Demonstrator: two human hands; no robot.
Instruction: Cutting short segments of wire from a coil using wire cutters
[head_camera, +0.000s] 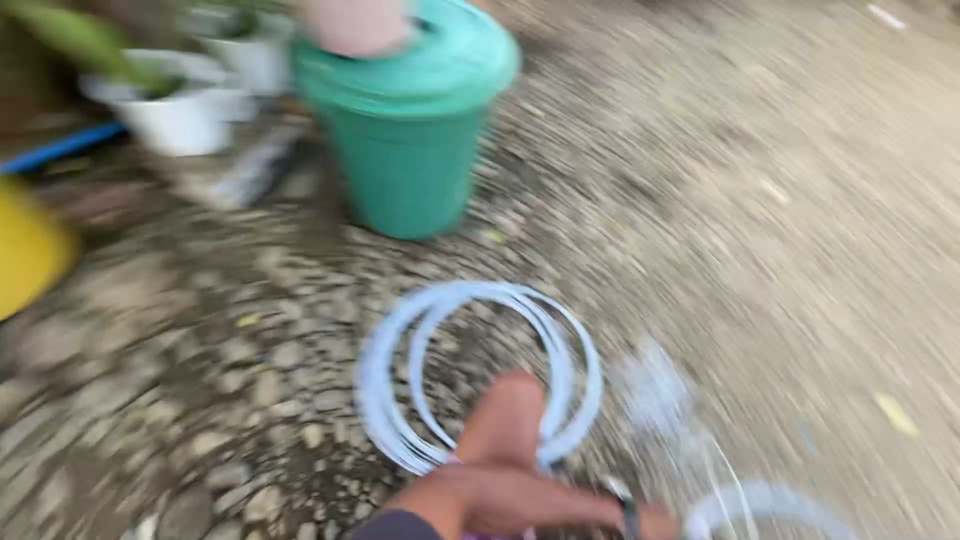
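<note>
The view is badly motion-blurred. One hand shows at the bottom centre, with a dark sleeve at its wrist; it looks like my left hand (505, 480). Its thumb points up and it is closed on a coil of pale white-blue hose (400, 350), which hangs in several loops over stony ground. More blurred white strands (760, 500) trail off to the lower right. My right hand is not visible.
A green plastic bucket (410, 170) with a lid stands ahead, a blurred pinkish shape (355, 25) on top. White plant pots (180, 110) and a blue pipe (60, 148) sit at the upper left, something yellow (25, 250) at the left edge. The ground is gravel and stones.
</note>
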